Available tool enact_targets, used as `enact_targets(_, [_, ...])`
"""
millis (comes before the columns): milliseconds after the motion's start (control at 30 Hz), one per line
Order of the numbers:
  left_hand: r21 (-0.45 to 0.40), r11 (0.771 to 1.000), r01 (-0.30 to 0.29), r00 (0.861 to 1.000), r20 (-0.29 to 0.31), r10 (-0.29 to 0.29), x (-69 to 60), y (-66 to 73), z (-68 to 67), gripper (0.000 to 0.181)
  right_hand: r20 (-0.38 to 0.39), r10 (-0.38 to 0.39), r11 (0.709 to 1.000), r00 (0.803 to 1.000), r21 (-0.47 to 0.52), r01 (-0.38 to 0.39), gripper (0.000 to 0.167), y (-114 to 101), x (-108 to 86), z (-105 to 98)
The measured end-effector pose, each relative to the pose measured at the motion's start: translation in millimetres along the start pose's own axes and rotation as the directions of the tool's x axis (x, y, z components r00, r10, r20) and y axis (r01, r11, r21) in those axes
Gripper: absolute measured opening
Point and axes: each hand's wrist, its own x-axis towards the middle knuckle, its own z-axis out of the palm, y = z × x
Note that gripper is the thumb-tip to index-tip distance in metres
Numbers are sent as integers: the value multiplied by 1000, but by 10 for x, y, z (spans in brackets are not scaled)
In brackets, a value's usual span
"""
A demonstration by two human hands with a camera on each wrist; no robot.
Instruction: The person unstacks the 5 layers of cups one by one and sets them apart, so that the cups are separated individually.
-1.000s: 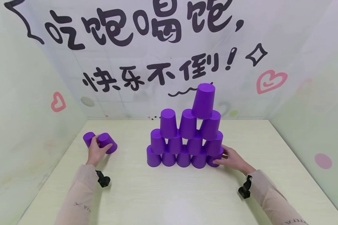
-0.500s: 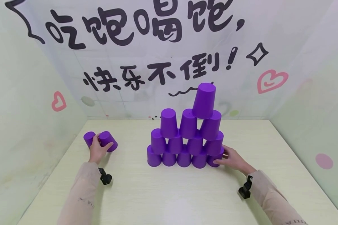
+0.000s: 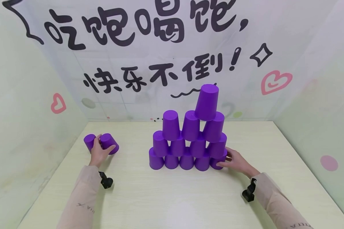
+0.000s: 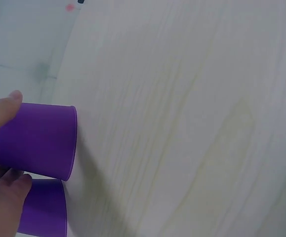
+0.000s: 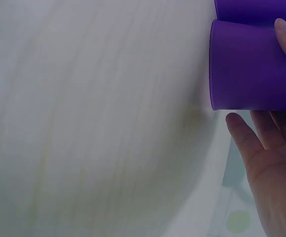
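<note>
Upside-down purple plastic cups form a tiered pyramid [image 3: 177, 147] on the table, with one top cup [image 3: 207, 102] on the right side of the third tier. At the table's left, my left hand [image 3: 99, 153] grips a purple cup [image 4: 39, 140], thumb on one side and fingers on the other. A second upside-down cup [image 3: 89, 140] stands just left of it, close to the fingers. My right hand [image 3: 237, 163] is round the bottom-row cup at the right end [image 5: 254, 69], thumb on its front and fingers at its far side, the index finger partly apart from it.
The pale wood-patterned table [image 3: 172, 197] has printed cloth walls [image 3: 137, 105] at the back and both sides. The back wall stands close behind the pyramid. A small black camera [image 3: 106, 180] is strapped to the left wrist, another black camera [image 3: 248, 190] to the right.
My left hand has shifted very slightly, its forearm a little further right than one second ago, still holding the cup. The pyramid and right hand have not visibly moved.
</note>
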Motion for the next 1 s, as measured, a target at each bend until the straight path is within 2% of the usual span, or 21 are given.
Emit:
enact_targets(167, [-31, 996, -83, 996, -48, 81, -20, 102, -36, 89, 1, 1, 1000, 1000, 1, -1, 64, -6, 0, 6])
enact_targets(300, [-48, 986, -157, 986, -65, 153, -42, 297, -94, 87, 3, -5, 1000, 1000, -2, 5, 64, -11, 0, 9])
enact_targets(433, [-33, 970, -240, 970, -49, 239, -69, 553, -143, 85, 2, -18, 1000, 1000, -4, 18, 63, -23, -1, 8])
enact_targets(500, [-34, 954, -299, 954, -40, 297, -79, 693, -155, 84, 1, -23, 1000, 1000, -7, 23, 63, -34, -2, 4])
enact_targets(600, [-49, 930, -365, 931, -14, 365, -150, 977, -180, 81, -4, -26, 1000, 1000, -16, 26, 63, -46, -3, -2])
enact_targets(733, [-87, 900, -427, 903, 11, 429, -202, 1291, -189, 78, -2, -27, 999, 1000, -26, 27, 63, -41, 0, -2])
enact_targets(800, [-103, 877, -469, 881, 13, 473, -186, 1387, -172, 77, -3, -26, 999, 1000, -29, 26, 63, -36, 2, -1])
enact_targets(933, [-135, 829, -543, 833, 36, 551, -243, 1657, -144, 75, -4, -26, 999, 1000, -22, 26, 64, -33, -3, -1])
enact_targets(1000, [-140, 812, -567, 815, 52, 578, -277, 1773, -127, 74, -1, -28, 999, 1000, -20, 28, 64, -28, -5, 2])
